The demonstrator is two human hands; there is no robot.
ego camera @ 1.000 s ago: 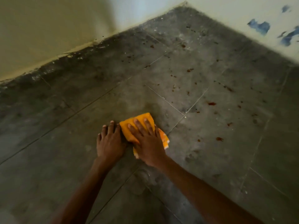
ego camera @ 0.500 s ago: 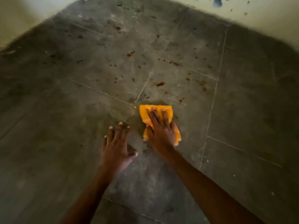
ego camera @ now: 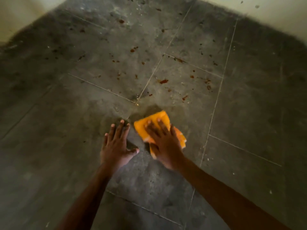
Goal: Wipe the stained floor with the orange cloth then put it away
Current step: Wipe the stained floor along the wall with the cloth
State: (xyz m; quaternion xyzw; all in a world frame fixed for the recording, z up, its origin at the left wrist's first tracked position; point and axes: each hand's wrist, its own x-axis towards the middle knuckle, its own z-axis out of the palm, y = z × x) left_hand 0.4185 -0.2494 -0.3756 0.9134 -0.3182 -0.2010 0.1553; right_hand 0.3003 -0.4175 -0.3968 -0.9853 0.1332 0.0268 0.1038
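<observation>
Down low, the right hand [ego camera: 166,145] lies flat with its fingers spread on top of a folded orange cloth [ego camera: 153,122], pressing it against the dark grey tiled floor [ego camera: 66,130]; it presses rather than grips, and the hand and cloth are blurred. Part of the cloth shows beyond the fingertips and a paler orange-and-white edge sticks out on the hand's right side. The left hand [ego camera: 116,145] is just beside the cloth, apart from it, palm down on the bare tile with fingers spread and thumb pointing toward the right hand, holding nothing. Both bare forearms reach in from the bottom edge of the view. The cloth sits close to a crossing of pale grout lines [ego camera: 137,103], on a slightly lighter, smeared patch of tile. Beyond the cloth, toward the far wall, reddish-brown stains [ego camera: 163,81] are scattered over several tiles, the nearest ones just past the cloth's far edge. A pale cream wall [ego camera: 274,12] meets the floor along the top right, and another pale wall shows at the top left corner.
</observation>
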